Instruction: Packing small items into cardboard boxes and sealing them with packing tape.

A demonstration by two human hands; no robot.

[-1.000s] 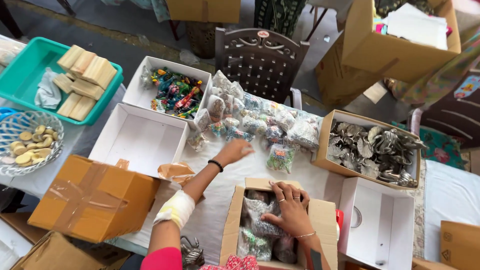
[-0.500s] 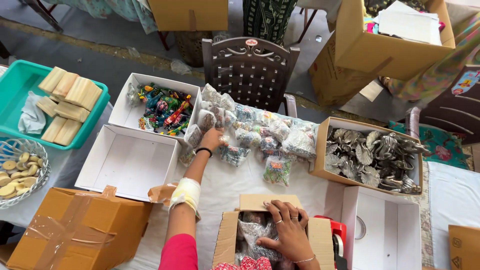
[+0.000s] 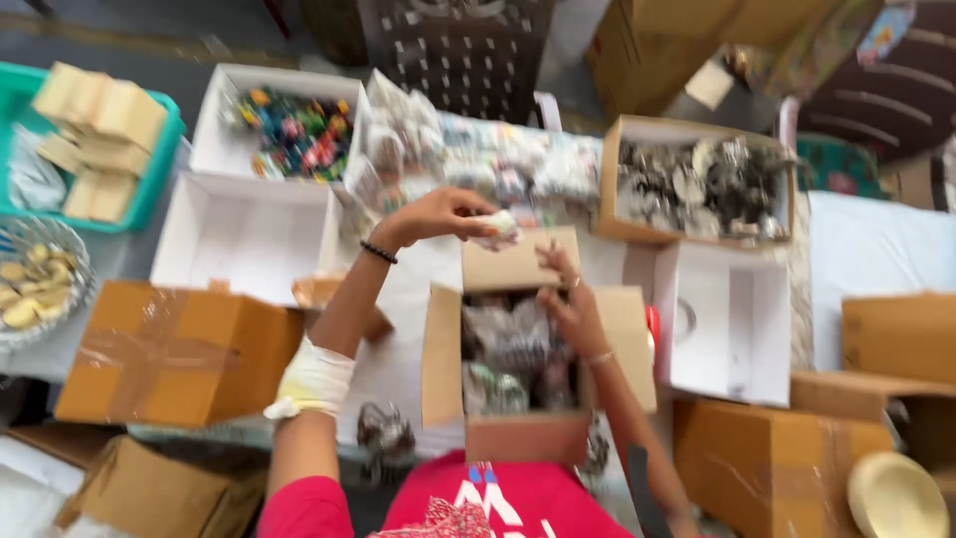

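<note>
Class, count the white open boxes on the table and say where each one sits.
3. One white box at top left holds colourful pieces; a second white box sits just below it; a third white box lies right of the open cardboard box. Others may be hidden.

- Single head cam, steep downward look over the table [image 3: 418,369].
- Near: own arms and open cardboard box [image 3: 518,349] fill lower centre.
- Faces forward to a chair [image 3: 458,40] at top.
- Motion-blurred.
</note>
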